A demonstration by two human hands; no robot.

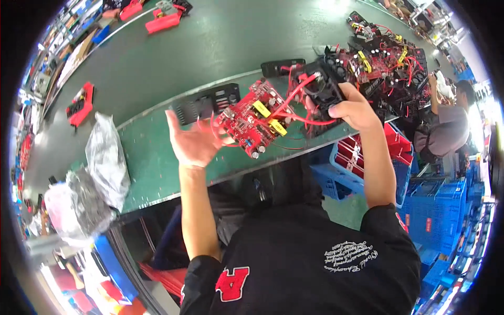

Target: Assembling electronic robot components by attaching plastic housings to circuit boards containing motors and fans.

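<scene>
A green desk (152,163) runs across my view, with a broad grey-green surface (210,47) beyond it. To the right, past the desk's near edge, I see stacked blue crates (431,212) and, closer in beside the right forearm, a blue bin (344,167) with red parts in it. A tangled pile of circuit boards and black casings (386,65) covers the desk's right end; a clear plastic bag (108,160) slumps at its left.

In the middle I have the red circuit board (251,118), tilted above the desk between my two hands. My left hand (195,143) is spread wide, palm up, its fingers at the board's left edge; I can't tell whether they bear its weight. My right hand (353,107) grips a black plastic panel (321,86) between thumb and fingers. Behind the left hand a black slotted plate (229,94) lies on the desk. Thick red wires (290,100) link board and panel, and two yellow-wrapped components (261,109) sit on the board.
</scene>
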